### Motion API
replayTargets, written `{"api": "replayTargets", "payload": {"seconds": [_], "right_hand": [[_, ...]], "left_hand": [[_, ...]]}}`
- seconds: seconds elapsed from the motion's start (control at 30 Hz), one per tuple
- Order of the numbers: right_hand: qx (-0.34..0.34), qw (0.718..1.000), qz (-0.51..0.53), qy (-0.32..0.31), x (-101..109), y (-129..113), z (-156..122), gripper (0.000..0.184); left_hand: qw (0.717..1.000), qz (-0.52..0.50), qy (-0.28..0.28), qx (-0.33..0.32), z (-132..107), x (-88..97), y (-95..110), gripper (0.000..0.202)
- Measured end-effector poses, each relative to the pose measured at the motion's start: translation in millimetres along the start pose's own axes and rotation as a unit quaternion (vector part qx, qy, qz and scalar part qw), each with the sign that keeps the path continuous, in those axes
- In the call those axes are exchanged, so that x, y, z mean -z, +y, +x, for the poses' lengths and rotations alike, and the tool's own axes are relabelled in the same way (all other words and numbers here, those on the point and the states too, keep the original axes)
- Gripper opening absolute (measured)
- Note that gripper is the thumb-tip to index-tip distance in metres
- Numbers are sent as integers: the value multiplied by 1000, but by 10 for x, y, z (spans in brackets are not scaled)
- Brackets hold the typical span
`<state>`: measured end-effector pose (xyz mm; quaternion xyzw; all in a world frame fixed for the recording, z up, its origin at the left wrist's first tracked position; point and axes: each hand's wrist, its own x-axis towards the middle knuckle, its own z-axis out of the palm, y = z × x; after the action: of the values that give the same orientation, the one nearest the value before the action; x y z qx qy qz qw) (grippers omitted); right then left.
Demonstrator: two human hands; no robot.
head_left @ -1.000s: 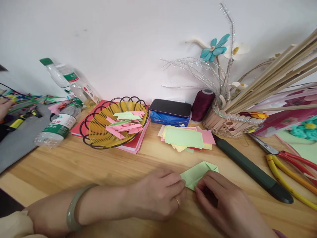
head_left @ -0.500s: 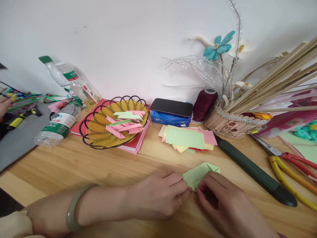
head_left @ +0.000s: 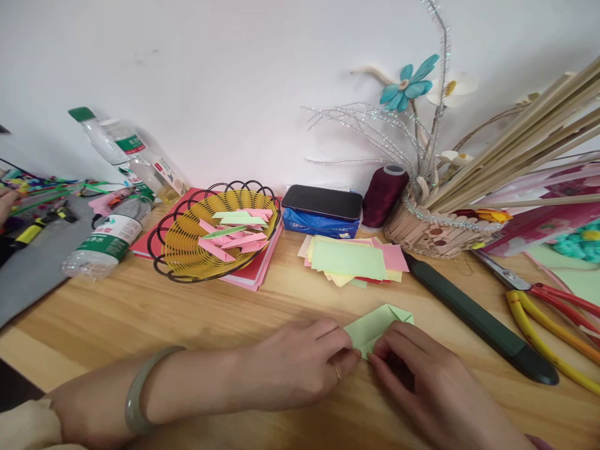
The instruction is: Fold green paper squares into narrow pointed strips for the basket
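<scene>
A light green piece of paper [head_left: 375,326] lies on the wooden table with its far right corner folded in. My left hand [head_left: 304,362], wearing a ring and a bangle, pinches the paper's near left edge. On the near right side my right hand [head_left: 422,372] has its thumb and fingers closed on the same paper. The fingertips of both hands nearly meet at the near edge; the part under them is hidden. Just beyond lies a stack of coloured paper slips [head_left: 349,259], pale green on top.
A yellow basket [head_left: 187,250] with folded pink and green strips stands on red paper. Behind are a phone [head_left: 323,202] on a blue tissue pack, maroon thread [head_left: 384,197] and a stick-covered pot [head_left: 440,234]. Scissors [head_left: 515,284] and a dark green tool [head_left: 478,315] lie right; bottles [head_left: 105,244] left.
Both hands keep hold of the green paper in nearly the same place, with only slight finger movement. The whole view has shifted slightly.
</scene>
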<state>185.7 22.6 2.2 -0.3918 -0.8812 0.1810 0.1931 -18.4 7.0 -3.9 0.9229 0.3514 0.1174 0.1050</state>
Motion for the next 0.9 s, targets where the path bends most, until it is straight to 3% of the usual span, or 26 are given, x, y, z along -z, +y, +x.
{"api": "replayTargets", "payload": {"seconds": [0.3,0.63,0.83,0.9], "right_hand": [[-23,1000,-4,-3,-11,-8,1,17],[-31,999,17,-16,-3,-23,-4,16],[-27,999,20,-15,11,-51,8,16],[-22,999,21,-14,19,-58,4,16]], "left_hand": [[995,-84,-26,51,-11,27,-11,17],[971,-181,-56,144,129,247,71,14],[967,-199,-49,149,127,310,34,17],[973,-194,-53,116,112,316,-1,16]]}}
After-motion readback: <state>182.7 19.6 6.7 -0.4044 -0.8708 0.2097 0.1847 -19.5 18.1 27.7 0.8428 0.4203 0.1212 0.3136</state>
